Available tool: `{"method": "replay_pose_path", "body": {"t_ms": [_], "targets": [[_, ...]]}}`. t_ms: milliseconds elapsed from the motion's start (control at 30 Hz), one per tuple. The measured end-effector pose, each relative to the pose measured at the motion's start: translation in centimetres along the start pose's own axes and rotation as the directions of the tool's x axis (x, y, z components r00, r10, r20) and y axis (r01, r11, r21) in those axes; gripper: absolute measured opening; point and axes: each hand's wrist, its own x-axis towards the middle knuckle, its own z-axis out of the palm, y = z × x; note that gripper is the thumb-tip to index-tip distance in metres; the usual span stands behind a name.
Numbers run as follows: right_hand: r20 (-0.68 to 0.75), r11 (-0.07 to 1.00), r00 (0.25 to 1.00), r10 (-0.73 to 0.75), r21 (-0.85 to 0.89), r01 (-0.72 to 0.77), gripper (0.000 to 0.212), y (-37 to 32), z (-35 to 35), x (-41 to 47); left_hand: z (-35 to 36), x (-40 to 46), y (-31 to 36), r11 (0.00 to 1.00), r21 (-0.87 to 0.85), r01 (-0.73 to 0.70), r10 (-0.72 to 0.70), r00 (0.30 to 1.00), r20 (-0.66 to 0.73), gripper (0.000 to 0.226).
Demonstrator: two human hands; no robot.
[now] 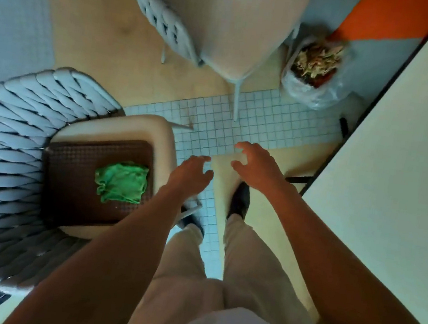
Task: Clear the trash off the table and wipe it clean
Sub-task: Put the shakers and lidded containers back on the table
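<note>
Green cloth (121,182) waits on the tray (70,170); both my hands, left hand (192,172) and right hand (256,164), hang loose and hold nothing. Trash looks bagged (315,74), so wiping the table (398,159) is next: I must reach left and grip it.

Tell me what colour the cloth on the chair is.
Green; the cloth shows in the head view.

Left hand (192,172) and right hand (254,164): empty, fingers loosely curled, over tiled floor (254,118). Green cloth (121,182) on brown tray (74,184), on chair (5,148). Trash bag (314,74) beside tabletop (402,132).

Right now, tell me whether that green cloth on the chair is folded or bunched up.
Bunched up. The green cloth lies crumpled with uneven wrinkles and ragged edges on the brown tray.
</note>
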Motion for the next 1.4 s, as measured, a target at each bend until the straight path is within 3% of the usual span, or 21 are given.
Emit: {"method": "replay_pose_path", "body": {"t_ms": [333,667,1067,1400], "targets": [[-0.212,0.988,0.975,0.063,0.153,-0.03,0.045,6.1,-9.7,-3.9,-2.0,0.2,12.7,0.981,0.094,-0.171,0.173,0.985,-0.018,0.049],[-0.326,0.961,0.937,0.123,0.276,-0.03,0.044,7.0,-14.4,-2.9,-6.9,3.3,18.7,0.956,0.095,-0.279,0.288,0.952,-0.101,0.052],[-0.431,0.906,0.864,0.261,0.418,-0.065,0.044,2.6,-18.8,6.1,-15.4,13.0,21.7,0.907,-0.002,-0.422,0.419,0.901,-0.117,0.048],[-0.446,0.836,0.853,0.272,0.549,0.021,0.048,-4.8,-24.4,16.6,-28.3,22.1,21.4,0.875,-0.109,-0.472,0.43,0.859,-0.278,0.042]]}}
